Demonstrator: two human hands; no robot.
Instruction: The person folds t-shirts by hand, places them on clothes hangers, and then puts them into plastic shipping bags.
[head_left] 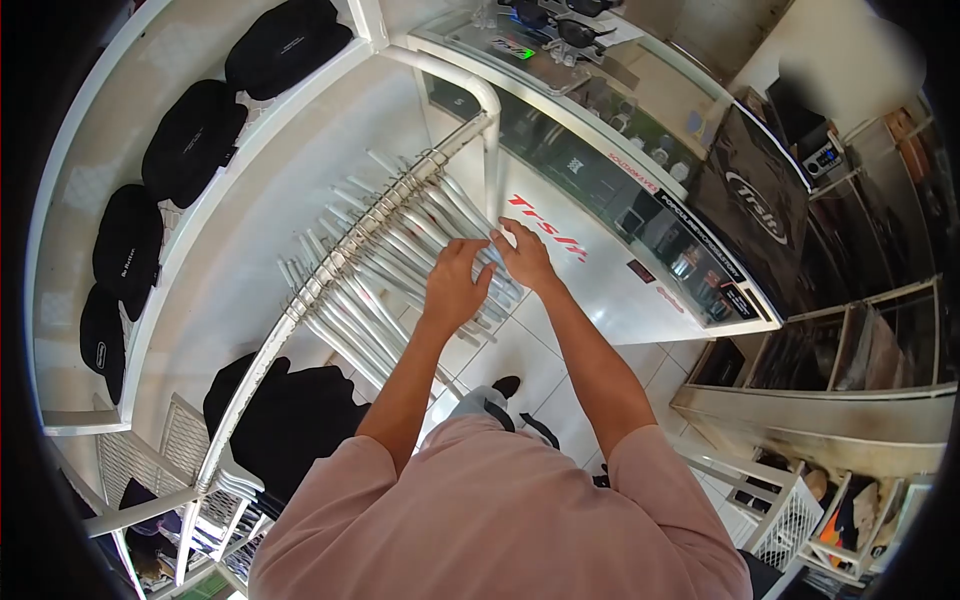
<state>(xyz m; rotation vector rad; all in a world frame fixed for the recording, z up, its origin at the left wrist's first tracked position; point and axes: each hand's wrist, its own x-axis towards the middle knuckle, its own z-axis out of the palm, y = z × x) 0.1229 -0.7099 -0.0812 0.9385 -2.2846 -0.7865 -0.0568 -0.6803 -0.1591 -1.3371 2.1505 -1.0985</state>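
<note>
White hangers (pixel 385 262) hang packed together by metal hooks on a white rail (pixel 350 245), with no clothes on them. At the front end of the row, my left hand (pixel 458 285) overlaps the hangers, its fingers bent forward and its thumb apart. Just to its right is my right hand (pixel 524 258), fingers loosely spread, close to the ends of the last hangers. The fingertips of both hands nearly meet. Neither hand shows anything gripped in it.
Black garments (pixel 285 420) hang farther down the rail. Black caps (pixel 195 140) line the left shelf. A glass display counter (pixel 600 215) with sunglasses and watches stands ahead to the right. White racks (pixel 790 520) with goods are at lower right, above a tiled floor (pixel 540 350).
</note>
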